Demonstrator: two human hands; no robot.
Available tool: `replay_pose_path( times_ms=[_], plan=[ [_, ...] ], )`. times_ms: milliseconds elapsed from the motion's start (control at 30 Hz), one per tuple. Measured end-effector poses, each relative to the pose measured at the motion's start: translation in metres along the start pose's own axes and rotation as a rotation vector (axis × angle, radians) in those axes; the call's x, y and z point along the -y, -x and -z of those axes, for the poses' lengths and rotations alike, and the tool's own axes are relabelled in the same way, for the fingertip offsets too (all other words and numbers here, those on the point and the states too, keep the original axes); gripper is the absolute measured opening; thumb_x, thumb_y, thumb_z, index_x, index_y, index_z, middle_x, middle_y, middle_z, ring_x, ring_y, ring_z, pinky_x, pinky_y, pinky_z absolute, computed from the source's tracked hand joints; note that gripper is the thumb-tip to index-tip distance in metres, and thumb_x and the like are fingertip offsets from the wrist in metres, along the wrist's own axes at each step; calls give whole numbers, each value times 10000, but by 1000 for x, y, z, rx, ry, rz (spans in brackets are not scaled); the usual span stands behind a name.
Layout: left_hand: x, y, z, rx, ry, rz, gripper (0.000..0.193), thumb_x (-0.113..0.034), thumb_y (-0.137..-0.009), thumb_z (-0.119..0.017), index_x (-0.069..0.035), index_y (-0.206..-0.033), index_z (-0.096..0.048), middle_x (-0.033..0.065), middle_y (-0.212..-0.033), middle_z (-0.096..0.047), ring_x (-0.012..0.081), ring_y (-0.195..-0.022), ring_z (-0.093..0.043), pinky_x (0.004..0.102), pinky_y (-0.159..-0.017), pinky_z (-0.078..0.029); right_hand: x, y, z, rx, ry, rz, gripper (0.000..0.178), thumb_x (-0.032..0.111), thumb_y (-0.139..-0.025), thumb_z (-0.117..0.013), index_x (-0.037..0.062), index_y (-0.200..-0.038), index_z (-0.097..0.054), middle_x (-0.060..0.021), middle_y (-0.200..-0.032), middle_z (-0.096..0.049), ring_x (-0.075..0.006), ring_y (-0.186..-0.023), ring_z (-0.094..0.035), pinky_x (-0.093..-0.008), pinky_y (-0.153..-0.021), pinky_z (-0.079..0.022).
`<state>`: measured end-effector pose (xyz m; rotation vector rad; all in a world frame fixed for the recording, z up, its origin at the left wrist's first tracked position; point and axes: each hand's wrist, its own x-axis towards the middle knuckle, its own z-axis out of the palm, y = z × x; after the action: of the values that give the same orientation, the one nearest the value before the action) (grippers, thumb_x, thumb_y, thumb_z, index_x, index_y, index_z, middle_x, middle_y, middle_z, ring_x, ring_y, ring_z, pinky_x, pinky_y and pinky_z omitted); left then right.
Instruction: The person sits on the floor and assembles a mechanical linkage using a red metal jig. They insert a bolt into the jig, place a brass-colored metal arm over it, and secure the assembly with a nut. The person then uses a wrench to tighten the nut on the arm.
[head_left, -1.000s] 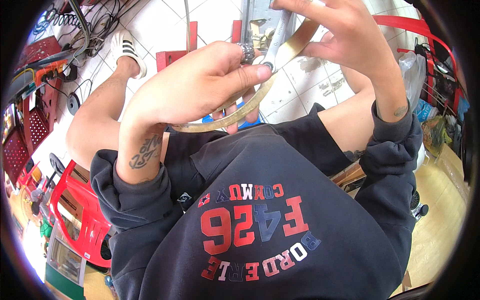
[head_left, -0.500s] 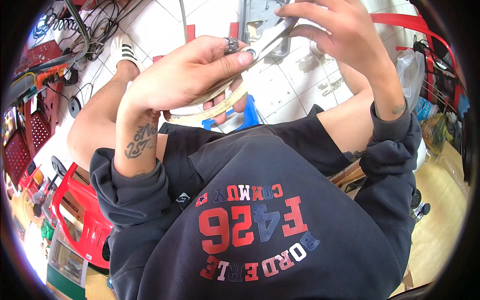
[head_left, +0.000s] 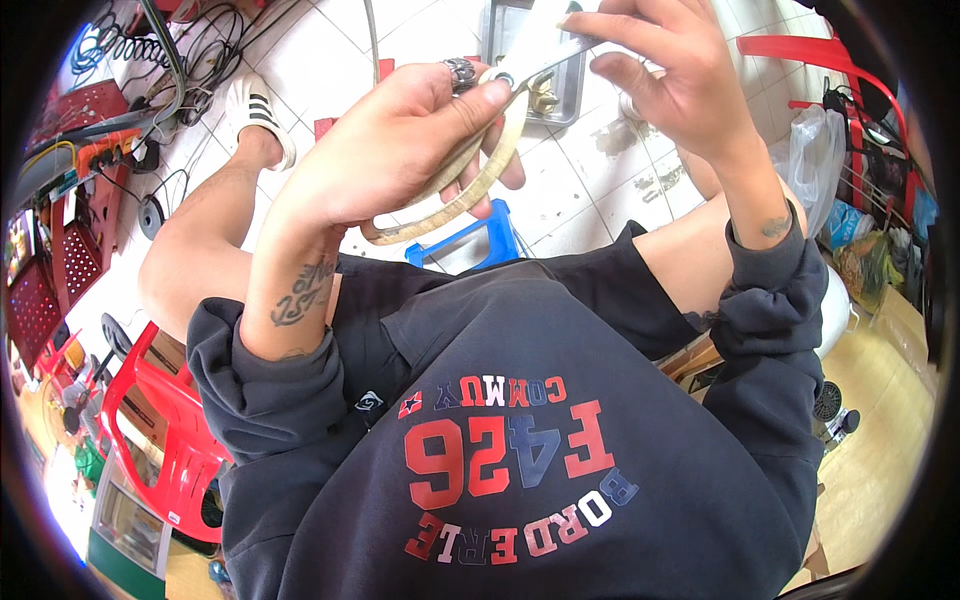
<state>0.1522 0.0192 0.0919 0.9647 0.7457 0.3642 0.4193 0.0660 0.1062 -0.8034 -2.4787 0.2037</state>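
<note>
My left hand [head_left: 425,145], wearing a dark ring, is wrapped round the worn cream handle loops of a pair of scissors [head_left: 480,180]. Its thumb lies just below the pivot screw, and the blades stand apart, pointing up and away to the right. My right hand [head_left: 675,80] is at the blade tips, its fingers stretched along the end of the right blade. A gap shows between its thumb and the blade. The far end of the other blade is washed out by glare. Past the scissors, a grey metal tray [head_left: 572,100] on the floor holds brass-coloured parts.
A small blue plastic stool [head_left: 500,238] stands between my knees on the white tiles. Black cables [head_left: 215,45] tangle at the far left. A red plastic chair [head_left: 165,440] is at my left, another red chair [head_left: 800,46] at far right, near a clear plastic bag [head_left: 808,165].
The scissors have shifted slightly away and right with my left hand, and their blades are spread wider. My right thumb has moved off the blade. More of the tray shows.
</note>
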Motion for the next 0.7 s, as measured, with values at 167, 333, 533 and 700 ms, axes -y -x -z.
replay_pose_path(
  times_ms=[167, 333, 533, 700],
  plan=[
    [-2, 2, -15, -96, -45, -74, 382, -334, -1072, -513, 37, -1082, -602, 116, -847, -711, 108, -581, -660, 186, -486, -467, 4, -1, -4, -31, -8, -202, 330, 230, -692, -903, 80, -928, -728, -28, -755, -608, -203, -724, -574, -351, -705, -432],
    [-3, -4, -14, -337, -11, -90, 451, -377, -1057, -538, 18, -906, -694, 80, -679, -692, 106, -612, -696, 191, -497, -504, 22, -1, -1, 44, -163, -273, 176, 151, -891, -776, 25, -985, -697, -26, -677, -595, -78, -558, -547, -233, -518, -397],
    [-7, -4, 2, -320, -116, -123, 390, -336, -1060, -539, 21, -976, -669, 94, -796, -716, 117, -662, -713, 215, -557, -566, 45, 9, -18, 128, -527, -691, 170, 177, -929, -740, 39, -1004, -676, -3, -619, -553, -54, -548, -493, -248, -526, -388],
    [-3, -7, -8, -376, -107, -156, 288, -250, -1054, -562, 15, -1167, -559, 112, -887, -717, 124, -713, -709, 250, -596, -589, 27, 10, -14, -105, -909, -835, 232, 249, -1065, -549, 25, -1107, -595, 51, -680, -486, -19, -559, -408, -192, -506, -314]
  ],
)
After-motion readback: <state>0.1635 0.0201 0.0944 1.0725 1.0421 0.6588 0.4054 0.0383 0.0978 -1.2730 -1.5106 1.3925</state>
